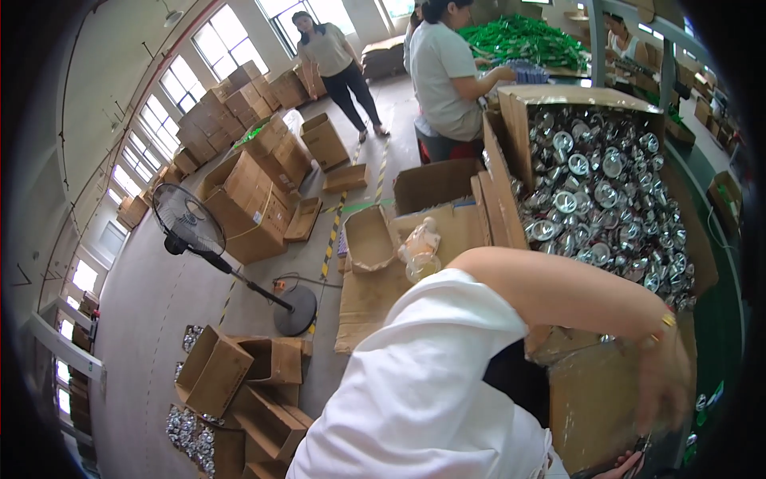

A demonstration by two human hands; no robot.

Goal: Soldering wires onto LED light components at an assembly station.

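My left arm in a white sleeve reaches across to the right, a yellow band at its wrist. My left hand (665,389) hangs over the brown cardboard-covered work surface (592,403), its fingers smeared by motion. At the lower edge only part of my right hand (624,465) shows, with fingers closed around something small, dark and thin that I cannot make out. The left hand is just above it. Beyond my forearm stands a large open carton (511,172) heaped with shiny silver cup-shaped metal parts (594,191).
A floor fan (190,219) stands left, near open cartons (214,369) and more silver parts (190,437). A plastic cup (423,267) sits on cardboard behind my arm. One person sits beyond the big carton by green pieces (523,41); another stands in the aisle.
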